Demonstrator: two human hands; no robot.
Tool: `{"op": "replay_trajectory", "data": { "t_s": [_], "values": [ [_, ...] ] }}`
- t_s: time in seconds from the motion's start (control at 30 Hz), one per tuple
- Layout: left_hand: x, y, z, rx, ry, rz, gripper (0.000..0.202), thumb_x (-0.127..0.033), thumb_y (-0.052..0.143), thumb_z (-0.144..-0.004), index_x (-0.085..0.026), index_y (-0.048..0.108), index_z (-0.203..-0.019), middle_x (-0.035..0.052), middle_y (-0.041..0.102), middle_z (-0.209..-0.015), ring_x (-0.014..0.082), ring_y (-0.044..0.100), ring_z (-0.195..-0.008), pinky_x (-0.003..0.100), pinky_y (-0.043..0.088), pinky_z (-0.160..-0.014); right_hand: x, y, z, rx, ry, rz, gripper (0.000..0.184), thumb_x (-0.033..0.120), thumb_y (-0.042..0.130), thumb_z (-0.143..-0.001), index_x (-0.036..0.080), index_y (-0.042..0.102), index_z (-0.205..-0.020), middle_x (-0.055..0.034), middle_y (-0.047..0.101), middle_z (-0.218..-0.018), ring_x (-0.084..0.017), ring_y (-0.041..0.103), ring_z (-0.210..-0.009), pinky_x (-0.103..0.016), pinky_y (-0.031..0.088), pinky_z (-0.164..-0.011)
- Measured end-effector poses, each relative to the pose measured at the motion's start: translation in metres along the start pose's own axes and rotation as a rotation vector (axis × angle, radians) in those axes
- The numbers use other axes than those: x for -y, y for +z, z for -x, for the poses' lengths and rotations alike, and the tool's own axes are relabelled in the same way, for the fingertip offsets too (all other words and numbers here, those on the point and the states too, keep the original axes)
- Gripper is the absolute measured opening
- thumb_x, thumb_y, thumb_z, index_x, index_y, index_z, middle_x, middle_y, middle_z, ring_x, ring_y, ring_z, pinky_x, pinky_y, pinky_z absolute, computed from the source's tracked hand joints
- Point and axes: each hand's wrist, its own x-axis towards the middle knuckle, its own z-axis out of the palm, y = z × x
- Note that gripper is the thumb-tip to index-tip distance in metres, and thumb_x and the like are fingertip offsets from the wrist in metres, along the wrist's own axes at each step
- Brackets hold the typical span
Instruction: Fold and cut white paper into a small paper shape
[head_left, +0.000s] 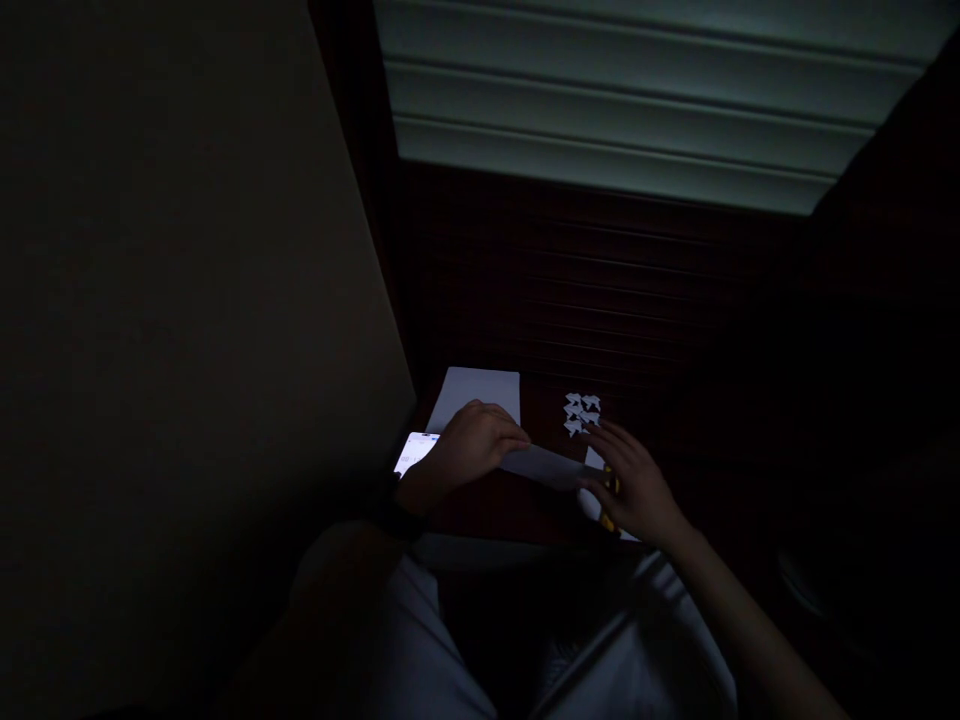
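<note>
White paper, cut or folded to a narrow strip, spans the gap between the two hands above the dark reddish counter. The left hand, back upward and fingers bent together, has the strip's left end pinched at its fingertips; a dark band circles that wrist. The right hand is partly open, fingers stretched out and thumb set apart below them, with the strip's right end in the space between; whether it grips or only touches there, I cannot tell.

Beyond the left hand a white sheet lies on the counter, its near part hidden by that hand. A lit phone sits just beside the sheet's near left corner, partly behind the left wrist. Near the right fingertips, small white folded pieces are grouped close together. Under the right hand show more white paper and something yellow, too covered to make out.

Pale trousers cover the person's legs at the near side. A plain wall stands at the left, and pale slats catch light beyond the counter.
</note>
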Motion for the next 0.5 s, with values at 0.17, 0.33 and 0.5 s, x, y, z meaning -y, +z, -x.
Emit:
{"op": "replay_trajectory", "data": {
  "t_s": [0.17, 0.33, 0.5],
  "values": [
    [-0.013, 0.001, 0.000, -0.018, -0.012, -0.092, 0.019, -0.027, 0.050, -0.083, -0.027, 0.068, -0.088, -0.0004, 0.069, -0.087, 0.0183, 0.057, -0.090, 0.034, 0.033, -0.083, 0.023, 0.011, -0.024, 0.214, 0.032, 0.129, 0.018, 0.018, 0.048, -0.079, 0.018, 0.061, -0.091, -0.0069, 0.064, -0.082, -0.020, 0.057, -0.078, -0.028, 0.039, -0.069],
    [-0.030, 0.006, 0.000, 0.063, 0.022, -0.162, 0.020, -0.024, 0.049, -0.083, -0.026, 0.068, -0.079, 0.0017, 0.068, -0.078, 0.0198, 0.056, -0.089, 0.035, 0.032, -0.081, 0.032, 0.004, -0.030, 0.329, 0.028, 0.207, 0.018, 0.016, 0.049, -0.077, 0.018, 0.059, -0.091, -0.0068, 0.064, -0.080, -0.018, 0.056, -0.074, -0.024, 0.033, -0.062],
    [-0.034, 0.018, -0.002, 0.107, 0.061, -0.116, 0.021, -0.022, 0.047, -0.083, -0.022, 0.067, -0.080, 0.0022, 0.066, -0.076, 0.0166, 0.058, -0.077, 0.030, 0.036, -0.075, 0.036, -0.004, -0.032, 0.343, -0.012, 0.189, 0.020, 0.014, 0.050, -0.075, 0.020, 0.058, -0.092, -0.0047, 0.064, -0.082, -0.017, 0.055, -0.076, -0.024, 0.031, -0.061]
  ]
}}
